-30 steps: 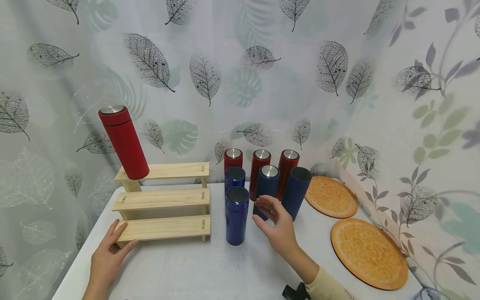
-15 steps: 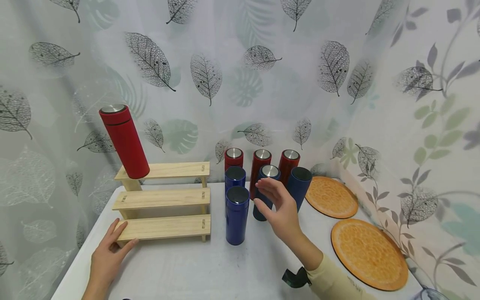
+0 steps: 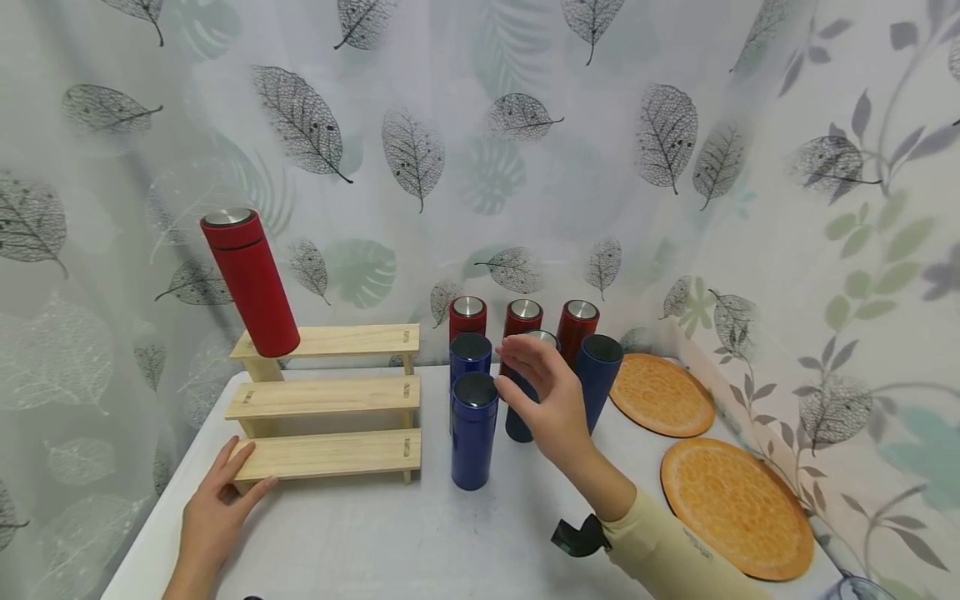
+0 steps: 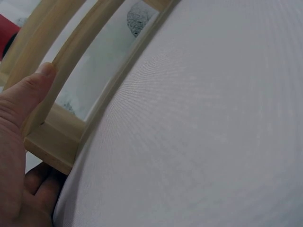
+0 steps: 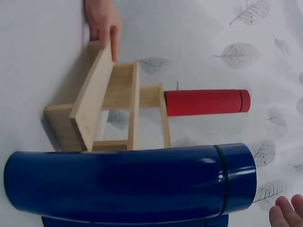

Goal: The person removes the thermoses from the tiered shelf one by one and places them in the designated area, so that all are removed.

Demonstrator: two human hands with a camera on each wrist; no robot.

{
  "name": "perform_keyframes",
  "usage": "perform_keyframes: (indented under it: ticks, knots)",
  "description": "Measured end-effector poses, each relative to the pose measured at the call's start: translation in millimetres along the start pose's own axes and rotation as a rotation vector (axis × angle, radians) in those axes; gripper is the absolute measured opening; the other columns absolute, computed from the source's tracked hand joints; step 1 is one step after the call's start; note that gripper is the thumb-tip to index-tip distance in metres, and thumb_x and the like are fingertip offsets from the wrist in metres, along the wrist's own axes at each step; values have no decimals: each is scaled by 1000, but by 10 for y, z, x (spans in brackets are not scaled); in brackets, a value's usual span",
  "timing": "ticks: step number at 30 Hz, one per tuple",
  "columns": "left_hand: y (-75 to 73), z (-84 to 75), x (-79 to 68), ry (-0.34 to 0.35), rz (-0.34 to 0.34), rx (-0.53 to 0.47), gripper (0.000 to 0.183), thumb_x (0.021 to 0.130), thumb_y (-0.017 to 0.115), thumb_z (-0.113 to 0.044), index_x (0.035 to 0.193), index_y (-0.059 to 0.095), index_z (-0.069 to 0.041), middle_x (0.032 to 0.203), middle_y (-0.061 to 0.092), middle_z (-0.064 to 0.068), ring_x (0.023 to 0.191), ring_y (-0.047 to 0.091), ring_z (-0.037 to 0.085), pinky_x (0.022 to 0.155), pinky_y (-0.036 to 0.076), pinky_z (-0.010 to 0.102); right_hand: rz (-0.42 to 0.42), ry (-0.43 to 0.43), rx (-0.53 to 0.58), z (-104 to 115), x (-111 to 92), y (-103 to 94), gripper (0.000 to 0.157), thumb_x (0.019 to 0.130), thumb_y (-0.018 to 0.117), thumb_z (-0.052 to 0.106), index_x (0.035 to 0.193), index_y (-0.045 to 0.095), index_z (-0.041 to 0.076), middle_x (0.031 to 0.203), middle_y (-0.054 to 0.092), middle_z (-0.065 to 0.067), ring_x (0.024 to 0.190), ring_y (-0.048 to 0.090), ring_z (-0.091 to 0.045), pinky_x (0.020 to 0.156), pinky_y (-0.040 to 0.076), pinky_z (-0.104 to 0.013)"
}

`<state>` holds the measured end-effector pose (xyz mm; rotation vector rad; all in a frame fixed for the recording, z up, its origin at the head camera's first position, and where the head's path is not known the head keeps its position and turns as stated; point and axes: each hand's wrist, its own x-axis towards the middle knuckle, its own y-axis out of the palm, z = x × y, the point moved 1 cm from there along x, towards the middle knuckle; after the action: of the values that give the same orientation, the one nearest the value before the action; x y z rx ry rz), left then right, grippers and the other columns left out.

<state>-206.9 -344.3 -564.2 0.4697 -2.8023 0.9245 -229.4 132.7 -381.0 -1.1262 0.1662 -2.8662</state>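
A three-step wooden shelf rack (image 3: 322, 457) stands on the left of the table. My left hand (image 3: 213, 508) grips the left end of its lowest step; in the left wrist view the thumb (image 4: 33, 90) lies on the step's edge and other fingers are round the end. On the top step, at the left, stands a red thermos (image 3: 251, 287). My right hand (image 3: 547, 400), fingers curved and apart, is held up beside the front blue thermos (image 3: 472, 442) and holds nothing. It partly hides a dark blue thermos (image 3: 519, 427) behind it.
Another blue thermos (image 3: 470, 354) stands behind the front one, and a further dark blue thermos (image 3: 597, 379) to the right. Red thermoses (image 3: 577, 329) line the back. Two round orange mats (image 3: 738, 508) lie at right. A patterned curtain (image 3: 480, 167) hangs behind.
My right hand has moved up and left, from in front of the dark blue thermoses towards the top of the front blue thermos. The left hand has stayed on the rack.
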Motion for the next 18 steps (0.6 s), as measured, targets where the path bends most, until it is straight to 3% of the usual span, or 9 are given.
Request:
perform_keyframes:
  ticks: [10,18]
  knots:
    - [-5,-11,-5,-10,4,10,79,98,85,-33,163,49,-5,177,24,14,154,35,48,99,24,-6,49,-53,46,119,184,228,50,98,75,-3,145,59,0,140,64,-21,133,65,-31,115,51,-43]
    - [4,-26,-9,-9,4,20,80,98,85,-37,163,50,-6,177,25,13,153,36,49,97,23,-7,73,-36,66,178,302,434,50,98,77,0,145,60,2,140,66,-20,131,66,-30,114,52,-40]
